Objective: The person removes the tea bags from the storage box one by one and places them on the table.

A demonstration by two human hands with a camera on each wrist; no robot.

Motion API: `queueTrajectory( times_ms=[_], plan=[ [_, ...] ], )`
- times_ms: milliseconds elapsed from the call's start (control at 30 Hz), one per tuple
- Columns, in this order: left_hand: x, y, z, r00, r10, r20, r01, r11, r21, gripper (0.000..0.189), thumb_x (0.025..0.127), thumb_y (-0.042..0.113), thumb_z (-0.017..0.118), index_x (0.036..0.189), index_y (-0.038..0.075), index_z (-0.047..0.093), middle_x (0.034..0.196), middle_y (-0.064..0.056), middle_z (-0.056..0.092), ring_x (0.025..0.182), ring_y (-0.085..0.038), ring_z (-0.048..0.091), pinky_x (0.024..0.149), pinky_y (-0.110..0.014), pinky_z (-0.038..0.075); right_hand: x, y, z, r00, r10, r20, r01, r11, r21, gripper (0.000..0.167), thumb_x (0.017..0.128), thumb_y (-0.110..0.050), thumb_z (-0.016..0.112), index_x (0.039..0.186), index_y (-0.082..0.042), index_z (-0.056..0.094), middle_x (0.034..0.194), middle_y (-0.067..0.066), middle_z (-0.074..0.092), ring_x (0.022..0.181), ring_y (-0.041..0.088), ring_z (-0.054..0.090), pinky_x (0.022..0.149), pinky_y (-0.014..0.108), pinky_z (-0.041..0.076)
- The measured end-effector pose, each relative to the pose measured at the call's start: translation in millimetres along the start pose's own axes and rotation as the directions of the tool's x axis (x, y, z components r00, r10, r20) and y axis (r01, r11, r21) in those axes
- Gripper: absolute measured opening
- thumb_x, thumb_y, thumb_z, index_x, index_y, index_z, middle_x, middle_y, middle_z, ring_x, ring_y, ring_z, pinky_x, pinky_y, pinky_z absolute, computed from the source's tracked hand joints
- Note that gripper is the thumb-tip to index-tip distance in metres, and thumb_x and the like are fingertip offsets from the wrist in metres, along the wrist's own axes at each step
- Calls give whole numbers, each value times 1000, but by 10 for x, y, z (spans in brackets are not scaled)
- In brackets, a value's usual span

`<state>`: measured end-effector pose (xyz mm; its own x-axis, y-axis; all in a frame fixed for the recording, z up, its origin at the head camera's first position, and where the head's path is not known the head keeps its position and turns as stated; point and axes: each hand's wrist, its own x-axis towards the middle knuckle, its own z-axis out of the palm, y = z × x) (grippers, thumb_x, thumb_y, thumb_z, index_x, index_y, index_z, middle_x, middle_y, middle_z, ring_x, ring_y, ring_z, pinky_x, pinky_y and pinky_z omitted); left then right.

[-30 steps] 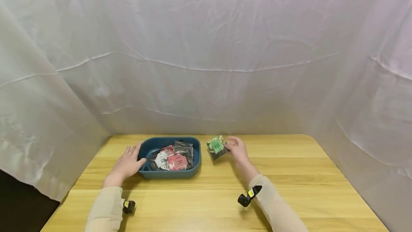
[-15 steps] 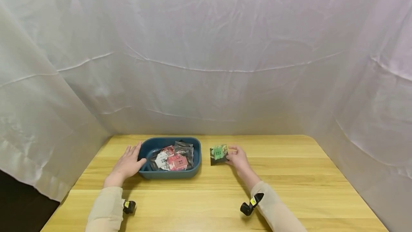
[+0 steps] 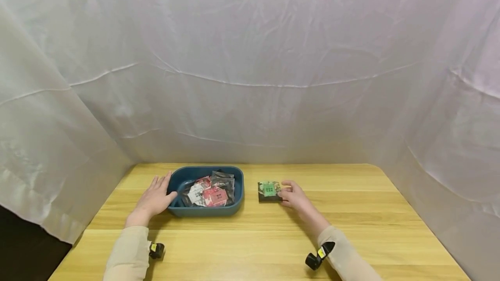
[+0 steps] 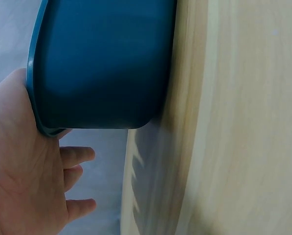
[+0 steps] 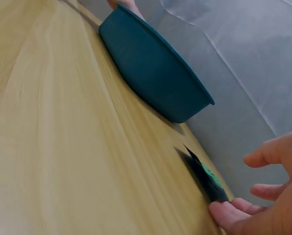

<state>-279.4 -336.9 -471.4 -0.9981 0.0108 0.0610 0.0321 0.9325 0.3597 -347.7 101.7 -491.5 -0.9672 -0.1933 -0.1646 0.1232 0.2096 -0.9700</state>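
Observation:
A small black sachet with a green label (image 3: 269,189) lies on the table to the right of a blue plastic bin (image 3: 207,211). My right hand (image 3: 294,195) is at the sachet's right end, its lower fingertips right at the edge. In the right wrist view the upper fingers (image 5: 265,155) stand spread and apart from the sachet (image 5: 204,177). My left hand (image 3: 154,198) rests on the bin's left end, thumb over the rim. The left wrist view shows its other fingers (image 4: 77,155) straight, beyond the bin's wall (image 4: 101,63).
Several sachets, among them a red-labelled one (image 3: 215,196), a white-labelled one (image 3: 195,193) and a dark one (image 3: 223,179), lie in the bin. A wooden table (image 3: 242,246) carries everything. Pale curtains (image 3: 250,77) hang behind and at both sides.
The green-labelled sachet has turned level and come down flat, slightly right and nearer. My right hand has shifted right and nearer, its upper finger lifting off the sachet. The left hand stays put.

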Motion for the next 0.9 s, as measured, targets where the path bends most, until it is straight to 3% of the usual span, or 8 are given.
queueTrajectory(
  times_ms=[133,433,900],
  plan=[
    [-7,4,-16,1000,0,1,0,1000,-3,75,98,34,50,155,-1,15,154,-35,23,144,-56,10,115,-67,17,-52,-55,-20,1000,-22,21,23,997,-74,53,92,-6,58,140,6,39,126,30,51,105,34,60,90,43,56],
    [-19,26,-33,1000,-1,4,1,1000,-7,74,99,34,49,155,-1,15,154,-35,23,144,-56,10,115,-67,17,-48,-77,59,993,-69,93,81,988,-134,60,90,-12,61,144,2,39,144,30,43,129,45,49,105,53,46],
    [-33,25,-35,1000,-3,10,3,1000,-21,75,99,34,49,156,0,14,155,-35,22,144,-55,9,115,-67,17,30,-229,225,988,-131,80,148,957,-250,57,92,-16,59,144,0,41,148,27,41,136,47,40,110,60,36]
  ],
)
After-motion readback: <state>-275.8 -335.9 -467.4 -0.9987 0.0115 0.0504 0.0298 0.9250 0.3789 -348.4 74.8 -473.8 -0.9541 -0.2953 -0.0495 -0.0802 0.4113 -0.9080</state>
